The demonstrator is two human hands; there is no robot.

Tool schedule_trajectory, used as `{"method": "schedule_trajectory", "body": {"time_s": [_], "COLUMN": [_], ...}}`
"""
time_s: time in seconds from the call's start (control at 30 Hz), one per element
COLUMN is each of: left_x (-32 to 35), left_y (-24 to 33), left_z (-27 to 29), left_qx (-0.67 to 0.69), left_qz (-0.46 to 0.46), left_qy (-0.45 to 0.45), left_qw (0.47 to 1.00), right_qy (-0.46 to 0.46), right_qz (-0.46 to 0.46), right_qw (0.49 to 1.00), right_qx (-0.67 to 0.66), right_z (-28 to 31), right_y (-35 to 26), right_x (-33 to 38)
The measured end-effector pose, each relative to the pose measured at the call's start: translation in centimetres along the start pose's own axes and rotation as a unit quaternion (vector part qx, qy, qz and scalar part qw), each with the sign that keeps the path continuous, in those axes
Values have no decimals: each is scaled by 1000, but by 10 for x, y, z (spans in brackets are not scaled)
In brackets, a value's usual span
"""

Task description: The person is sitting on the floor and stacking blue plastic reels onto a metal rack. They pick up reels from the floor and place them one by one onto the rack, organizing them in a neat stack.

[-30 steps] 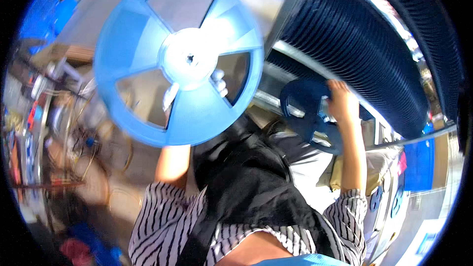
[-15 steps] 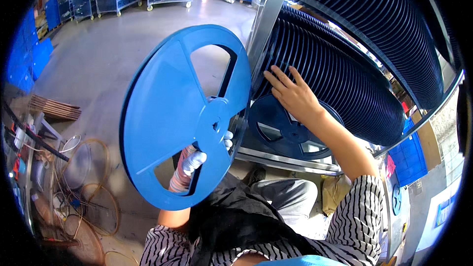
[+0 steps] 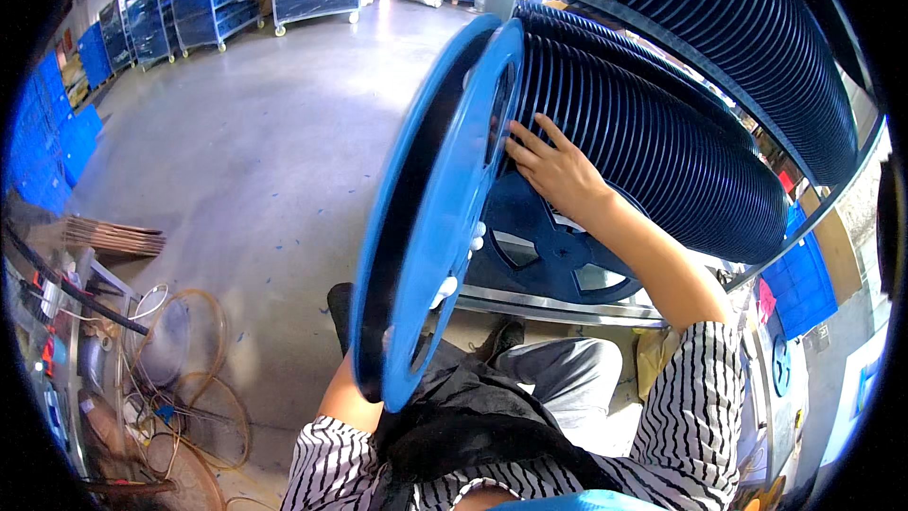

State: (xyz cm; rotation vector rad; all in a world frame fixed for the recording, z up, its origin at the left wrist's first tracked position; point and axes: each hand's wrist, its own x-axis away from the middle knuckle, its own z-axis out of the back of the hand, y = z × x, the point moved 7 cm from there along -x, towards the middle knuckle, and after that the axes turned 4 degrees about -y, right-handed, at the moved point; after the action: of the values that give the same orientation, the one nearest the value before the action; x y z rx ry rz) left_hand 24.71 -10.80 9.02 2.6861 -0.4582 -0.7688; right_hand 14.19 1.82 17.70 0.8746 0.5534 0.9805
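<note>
My fingers [image 3: 526,135] on the right hand [image 3: 558,170] lie spread and flat against the ribbed edges of the row of dark blue plastic reels [image 3: 662,151] packed upright on the metal shelf [image 3: 558,304]. They rest at the near end of the row, just above the flat spoked face of the front reel [image 3: 553,246].

My left hand [image 3: 459,270], in a white glove, is mostly hidden. It grips the large light blue plastic reel [image 3: 430,218] near its hub, though I cannot tell how its fingers close. That reel stands edge-on to me, its thin double rim running from low left to high right. Its upper rim sits just beside my right fingers and the shelf row, face parallel to the stored reels. The plastic looks smooth, stiff and slightly glossy. Below lies bare grey concrete floor [image 3: 265,161].
</note>
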Motion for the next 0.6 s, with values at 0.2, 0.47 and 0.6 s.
{"method": "schedule_trajectory", "body": {"time_s": [0.2,0.47,0.6], "left_x": [-32,-64,-77], "left_y": [16,35,24], "left_z": [-39,-2,50], "left_qx": [-463,-426,-390], "left_qz": [-135,8,26], "left_qy": [75,202,252], "left_qw": [873,882,886], "right_qy": [-6,41,58], "right_qz": [-15,-22,-43], "right_qw": [1000,998,996], "right_qx": [-10,-33,-57], "right_z": [-4,-8,-13], "right_y": [4,-4,-3], "right_x": [4,-5,7]}}
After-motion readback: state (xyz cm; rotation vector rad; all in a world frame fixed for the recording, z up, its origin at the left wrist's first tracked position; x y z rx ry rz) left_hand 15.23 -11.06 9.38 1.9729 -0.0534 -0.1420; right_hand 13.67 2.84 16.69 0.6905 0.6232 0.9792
